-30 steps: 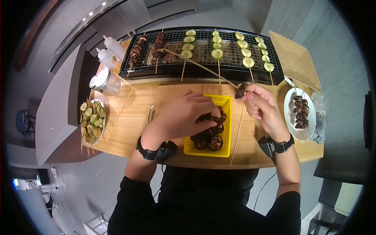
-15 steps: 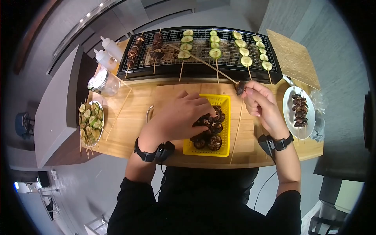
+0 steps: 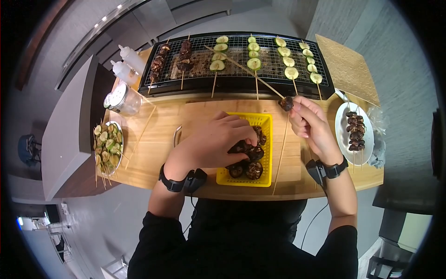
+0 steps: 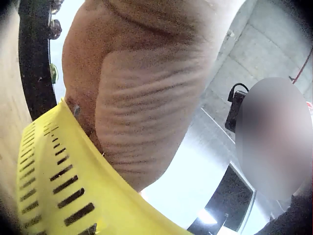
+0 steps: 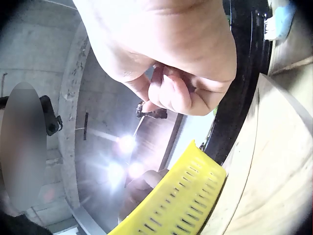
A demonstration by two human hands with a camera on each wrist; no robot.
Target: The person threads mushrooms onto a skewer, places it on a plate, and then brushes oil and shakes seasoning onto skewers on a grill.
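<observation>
My left hand (image 3: 216, 142) reaches over the yellow basket (image 3: 268, 160), thumb and fingers spread apart among the dark mushrooms (image 3: 254, 170) in it. The palm hides part of the basket. To the right, my right hand (image 3: 313, 122) pinches a bamboo skewer (image 3: 246, 69) close to a dark mushroom (image 3: 286, 103) threaded on it. The skewer's bare length slants up and left over the grill. In the right wrist view that mushroom (image 5: 155, 113) shows just beyond the curled fingers (image 5: 168, 95). The left wrist view has the palm (image 4: 142, 107) above the basket wall (image 4: 63, 176).
Behind the basket stands a black grill (image 3: 200, 83) bearing zucchini and dark skewers. A plate of zucchini skewers (image 3: 109, 144) lies left, near a glass jar (image 3: 125, 98) and squeeze bottles (image 3: 132, 58). At right is a white plate (image 3: 343, 135) with mushroom skewers. Loose sticks lie on the table.
The left thumb and fingers have shifted slightly among the mushrooms in the basket. The skewer in the right hand has swung a little, its far end moving right over the grill.
</observation>
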